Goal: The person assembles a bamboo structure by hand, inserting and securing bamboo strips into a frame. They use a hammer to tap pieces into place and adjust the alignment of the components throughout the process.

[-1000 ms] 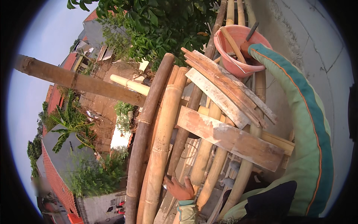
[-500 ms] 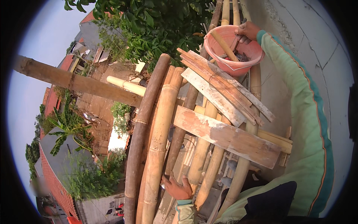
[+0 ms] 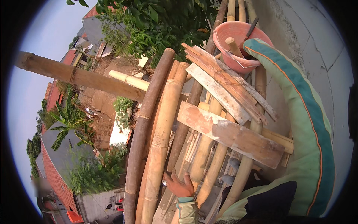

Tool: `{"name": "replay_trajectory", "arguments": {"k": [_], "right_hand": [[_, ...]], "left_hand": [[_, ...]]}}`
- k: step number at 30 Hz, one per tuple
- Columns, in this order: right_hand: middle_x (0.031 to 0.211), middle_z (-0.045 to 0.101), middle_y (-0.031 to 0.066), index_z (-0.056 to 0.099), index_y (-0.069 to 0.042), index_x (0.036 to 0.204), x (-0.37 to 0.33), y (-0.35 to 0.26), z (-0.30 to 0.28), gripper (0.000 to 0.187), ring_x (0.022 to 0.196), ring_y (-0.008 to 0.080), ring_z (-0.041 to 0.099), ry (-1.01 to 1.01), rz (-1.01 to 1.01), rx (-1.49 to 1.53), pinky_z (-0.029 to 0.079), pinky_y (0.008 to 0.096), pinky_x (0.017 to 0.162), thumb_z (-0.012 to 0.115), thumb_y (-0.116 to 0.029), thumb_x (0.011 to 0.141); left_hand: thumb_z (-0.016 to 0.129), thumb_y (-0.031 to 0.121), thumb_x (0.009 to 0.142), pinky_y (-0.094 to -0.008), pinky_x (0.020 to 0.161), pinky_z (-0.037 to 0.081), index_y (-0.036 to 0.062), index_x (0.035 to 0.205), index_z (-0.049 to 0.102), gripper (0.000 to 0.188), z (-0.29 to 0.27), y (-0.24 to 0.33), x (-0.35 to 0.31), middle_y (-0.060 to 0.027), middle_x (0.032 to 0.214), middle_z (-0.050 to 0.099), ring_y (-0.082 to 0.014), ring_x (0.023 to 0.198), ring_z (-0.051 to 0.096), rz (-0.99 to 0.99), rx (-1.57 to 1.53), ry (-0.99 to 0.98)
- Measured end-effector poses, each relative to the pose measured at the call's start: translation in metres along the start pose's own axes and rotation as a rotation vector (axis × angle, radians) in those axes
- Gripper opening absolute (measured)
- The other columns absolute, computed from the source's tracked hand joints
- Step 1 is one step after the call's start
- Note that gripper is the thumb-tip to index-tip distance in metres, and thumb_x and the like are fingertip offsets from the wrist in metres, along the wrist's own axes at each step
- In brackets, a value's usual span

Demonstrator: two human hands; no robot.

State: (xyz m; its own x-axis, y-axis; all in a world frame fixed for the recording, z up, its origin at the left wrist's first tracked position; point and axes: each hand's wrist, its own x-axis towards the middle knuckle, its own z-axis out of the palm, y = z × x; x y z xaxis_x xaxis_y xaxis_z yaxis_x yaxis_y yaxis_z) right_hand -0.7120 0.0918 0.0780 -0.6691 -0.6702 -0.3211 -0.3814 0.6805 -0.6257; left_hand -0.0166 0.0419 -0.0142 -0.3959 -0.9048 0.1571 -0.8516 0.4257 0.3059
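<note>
My left hand (image 3: pixel 179 185) lies with fingers spread against a thick tan bamboo pole (image 3: pixel 160 138), low in the middle of the head view; it wears a ring and holds nothing. My right arm, in a pale green and teal sleeve (image 3: pixel 298 86), reaches forward into a pink plastic bucket (image 3: pixel 242 28) at the upper right. The right hand itself is hidden down in the bucket. A wooden handle (image 3: pixel 234 47) and a dark tool handle (image 3: pixel 251 29) stick up from the bucket, whose other contents are mostly out of sight.
Several bamboo poles with gaps between them form the platform. Across them lie a whitish-brown plank (image 3: pixel 229 134) and a stack of thin boards (image 3: pixel 227 82) with a loop of wire. A thick bamboo (image 3: pixel 82 78) juts out left over the ground below. A concrete surface (image 3: pixel 317 37) runs along the right.
My right hand has gone from the bucket's rim area down inside it, out of sight. The wooden handle has shifted and now points more toward me. My left hand stays put.
</note>
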Motion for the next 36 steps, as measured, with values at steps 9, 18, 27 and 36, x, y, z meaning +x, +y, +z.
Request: {"name": "replay_trajectory", "arguments": {"k": [9,18,27,36], "right_hand": [[0.097,0.076,0.0099,0.076,-0.002,0.107,0.0,0.012,-0.002,0.032,0.081,0.0226,0.074,0.078,0.023,-0.441,0.06,0.0414,0.068,0.074,-0.032,0.094],[0.096,0.076,0.0082,0.076,-0.004,0.107,0.018,0.003,-0.012,0.03,0.081,0.022,0.073,0.127,0.051,-0.785,0.06,0.0409,0.067,0.074,-0.031,0.094],[0.095,0.076,0.0066,0.076,-0.005,0.107,0.014,0.006,-0.015,0.027,0.08,0.0214,0.073,0.123,0.08,-0.912,0.059,0.0405,0.067,0.073,-0.029,0.094],[0.094,0.076,0.005,0.077,-0.006,0.107,0.009,0.008,-0.012,0.025,0.08,0.0207,0.073,0.086,0.11,-1.007,0.058,0.0401,0.066,0.073,-0.028,0.094]], "left_hand": [[0.07,0.038,0.092,-0.0604,0.109,0.039,-0.0065,0.136,0.06,0.063,-0.001,0.004,0.004,-0.0398,0.154,0.039,-0.0561,0.135,0.046,0.028,0.04,0.019],[0.074,0.031,0.09,-0.0589,0.114,0.037,0.0002,0.14,0.061,0.059,-0.004,0.003,0.004,-0.0359,0.155,0.04,-0.0555,0.138,0.044,-0.004,-0.018,0.017],[0.071,0.034,0.092,-0.0595,0.114,0.036,0.0001,0.139,0.062,0.059,-0.002,0.001,0.004,-0.0377,0.155,0.039,-0.0563,0.138,0.044,0.004,-0.006,0.015],[0.072,0.033,0.091,-0.0591,0.114,0.035,0.0001,0.139,0.062,0.059,-0.002,0.002,0.004,-0.0377,0.155,0.039,-0.0557,0.139,0.043,-0.008,-0.005,0.006]]}}
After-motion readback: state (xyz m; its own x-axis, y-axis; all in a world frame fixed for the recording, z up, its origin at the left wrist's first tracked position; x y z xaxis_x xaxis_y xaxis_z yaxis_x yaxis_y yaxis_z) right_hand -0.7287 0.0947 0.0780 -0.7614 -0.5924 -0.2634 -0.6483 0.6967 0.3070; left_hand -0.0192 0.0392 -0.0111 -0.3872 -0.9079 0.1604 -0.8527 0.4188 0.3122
